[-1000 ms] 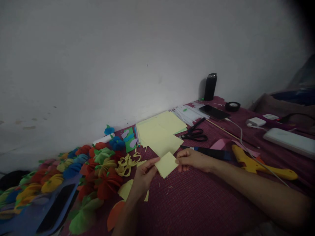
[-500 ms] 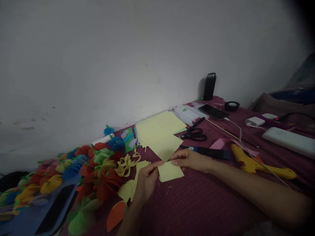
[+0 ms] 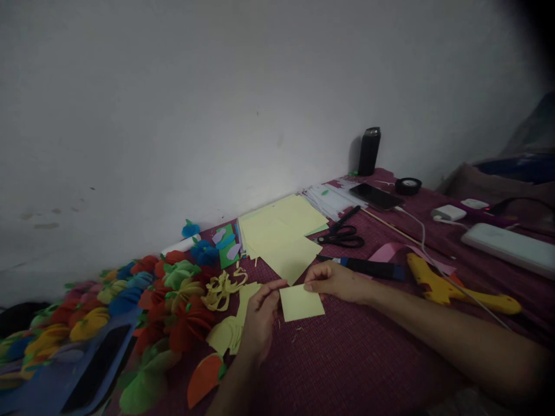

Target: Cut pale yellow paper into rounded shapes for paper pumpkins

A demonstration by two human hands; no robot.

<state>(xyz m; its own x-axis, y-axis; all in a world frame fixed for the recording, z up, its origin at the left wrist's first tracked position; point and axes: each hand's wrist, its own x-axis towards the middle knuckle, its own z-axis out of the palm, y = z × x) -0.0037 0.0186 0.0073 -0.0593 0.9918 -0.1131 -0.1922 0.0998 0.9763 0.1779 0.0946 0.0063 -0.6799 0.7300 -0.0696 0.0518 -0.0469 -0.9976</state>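
A small folded piece of pale yellow paper is held just above the table, between my two hands. My right hand pinches its upper right corner between thumb and fingers. At the upper left corner, my left hand has its fingers bent and the index fingertip against the paper's edge; the thumb's contact is hard to make out. Behind the piece lie larger yellow paper sheets in a stack. Yellow paper cutouts and curled yellow strips are left of my left hand.
Colourful paper pumpkins crowd the left side, with an orange paper half-circle nearer me. Black scissors, a utility knife, a yellow glue gun, a phone and a white power strip lie rightward. A black bottle stands behind.
The small yellow paper now shows flatter and squarer, and has shifted slightly right. My left fingers have drawn back to its edge, while my right hand keeps its corner hold.
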